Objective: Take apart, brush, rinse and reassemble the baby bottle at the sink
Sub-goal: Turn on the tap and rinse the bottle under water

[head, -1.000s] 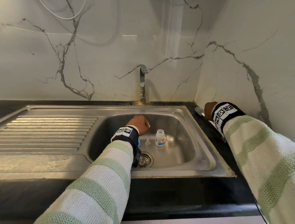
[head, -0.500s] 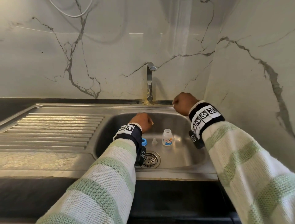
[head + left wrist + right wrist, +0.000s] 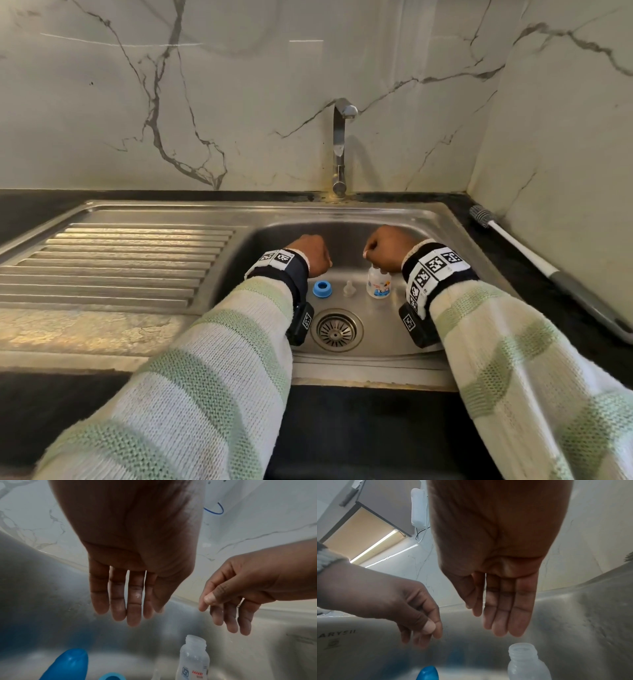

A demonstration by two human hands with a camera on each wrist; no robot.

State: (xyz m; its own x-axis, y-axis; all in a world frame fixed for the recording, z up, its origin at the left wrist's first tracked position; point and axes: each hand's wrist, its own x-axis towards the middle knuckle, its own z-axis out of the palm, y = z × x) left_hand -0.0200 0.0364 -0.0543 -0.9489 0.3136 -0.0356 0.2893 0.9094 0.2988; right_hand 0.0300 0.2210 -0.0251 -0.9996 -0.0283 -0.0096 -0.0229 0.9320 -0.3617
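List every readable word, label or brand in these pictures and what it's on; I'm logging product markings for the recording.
"SAFAR", red, cut off at the picture's edge: on the bottle.
"ARYSII", first letters cut off: stamped on the sink wall, with a small logo below, too blurred to read.
Boxed logo left of "SAFAR" on the bottle: unreadable.
Black-and-white square codes on the wristbands: patterns, no letters.

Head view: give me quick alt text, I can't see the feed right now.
Both hands hang empty over the steel sink: the left hand above a blue ring, the right hand just above the open bottle standing upright. A clear teat sits between ring and bottle, behind the drain. A bottle brush lies on the right counter.
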